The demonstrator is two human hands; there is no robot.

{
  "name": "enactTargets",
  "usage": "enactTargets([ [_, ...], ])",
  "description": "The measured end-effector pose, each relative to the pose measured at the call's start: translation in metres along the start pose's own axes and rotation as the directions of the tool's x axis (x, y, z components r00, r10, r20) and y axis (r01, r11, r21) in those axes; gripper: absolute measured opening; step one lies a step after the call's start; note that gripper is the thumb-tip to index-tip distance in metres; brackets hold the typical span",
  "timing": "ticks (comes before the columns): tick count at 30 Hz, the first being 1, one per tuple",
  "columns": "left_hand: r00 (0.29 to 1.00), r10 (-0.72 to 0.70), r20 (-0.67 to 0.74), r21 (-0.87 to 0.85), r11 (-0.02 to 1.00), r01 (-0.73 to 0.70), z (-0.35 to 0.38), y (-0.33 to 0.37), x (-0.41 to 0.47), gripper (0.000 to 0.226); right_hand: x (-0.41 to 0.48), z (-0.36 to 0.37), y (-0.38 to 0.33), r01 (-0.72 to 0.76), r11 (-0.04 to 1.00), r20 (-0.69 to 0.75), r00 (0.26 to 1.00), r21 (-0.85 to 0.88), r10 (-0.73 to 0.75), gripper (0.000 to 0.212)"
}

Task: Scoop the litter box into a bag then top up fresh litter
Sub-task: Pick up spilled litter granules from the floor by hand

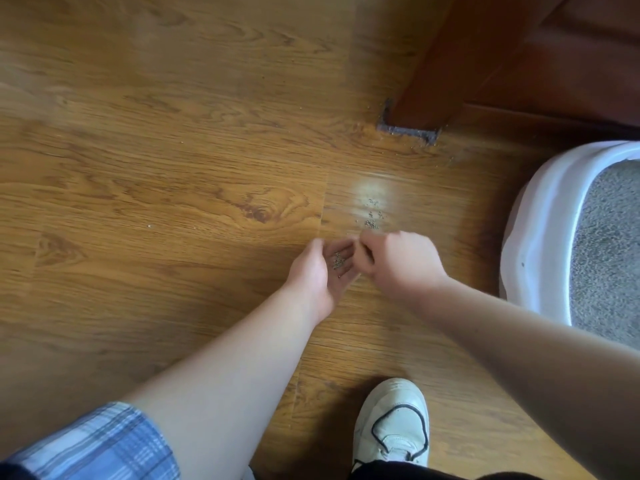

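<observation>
I cup my left hand (325, 275) open, a tray for spilled litter grains (338, 260); right hand (398, 261) grip bunched over it, contents unclear; floor grains (372, 221) just beyond.

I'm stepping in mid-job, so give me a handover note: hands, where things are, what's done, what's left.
Left hand: cupped palm-up, carrying grey litter grains.
Right hand: fingers curled beside that palm; any pinched grains are hidden.
More spilled grains lie on the floor ahead. Litter box, right, holds grey litter.
Done: some grains gathered.
Left: gather the rest. No bag or scoop in view; scooping and top-up cannot be judged.
</observation>
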State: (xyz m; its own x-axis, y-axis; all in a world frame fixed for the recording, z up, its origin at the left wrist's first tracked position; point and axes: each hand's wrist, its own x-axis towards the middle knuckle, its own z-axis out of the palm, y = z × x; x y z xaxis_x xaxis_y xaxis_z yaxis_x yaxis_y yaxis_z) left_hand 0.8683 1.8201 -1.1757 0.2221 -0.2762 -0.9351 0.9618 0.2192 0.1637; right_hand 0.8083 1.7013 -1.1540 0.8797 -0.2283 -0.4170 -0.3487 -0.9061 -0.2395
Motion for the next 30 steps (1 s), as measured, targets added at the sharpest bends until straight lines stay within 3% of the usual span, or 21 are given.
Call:
enactTargets([
  [4, 0.999, -0.036, 0.021, -0.03, 0.999, 0.037, -0.001, 0.001, -0.003, 0.052, -0.008, 0.002, -0.017, 0.057, 0.995, 0.112, 0.992, 0.083, -0.066, 0.038],
  [11, 0.999, 0.006, 0.043, -0.017, 1.0, -0.005, -0.008, 0.009, -0.004, 0.05, 0.001, -0.003, 0.012, -0.098, 0.994, -0.02, 0.995, 0.056, 0.099, 0.041],
  [15, 0.999, 0.024, 0.031, 0.012, 1.0, -0.024, -0.014, 0.013, -0.001, 0.05, 0.019, 0.005, 0.04, -0.199, 0.98, 0.001, 0.98, 0.004, 0.199, 0.014],
  [19, 0.999, 0.033, 0.002, 0.017, 0.999, -0.033, -0.018, 0.015, -0.001, 0.05, 0.039, 0.008, 0.053, 0.052, 0.994, -0.012, 0.999, 0.096, -0.051, 0.071],
  [21, 0.999, 0.035, -0.004, 0.02, 0.999, -0.035, -0.019, 0.015, -0.002, 0.05, 0.046, 0.009, 0.052, 0.137, 0.987, 0.086, 0.986, 0.09, -0.145, 0.083],
  [24, 0.999, 0.033, -0.003, 0.015, 0.999, -0.033, -0.02, 0.016, -0.004, 0.05, 0.04, 0.016, 0.053, 0.235, 0.968, 0.124, 0.962, 0.092, -0.245, 0.085],
  [30, 1.0, 0.019, 0.013, 0.015, 1.0, -0.019, -0.016, 0.016, -0.006, 0.049, -0.001, 0.039, 0.068, 0.269, 0.958, 0.007, 0.962, 0.097, -0.271, 0.075],
])
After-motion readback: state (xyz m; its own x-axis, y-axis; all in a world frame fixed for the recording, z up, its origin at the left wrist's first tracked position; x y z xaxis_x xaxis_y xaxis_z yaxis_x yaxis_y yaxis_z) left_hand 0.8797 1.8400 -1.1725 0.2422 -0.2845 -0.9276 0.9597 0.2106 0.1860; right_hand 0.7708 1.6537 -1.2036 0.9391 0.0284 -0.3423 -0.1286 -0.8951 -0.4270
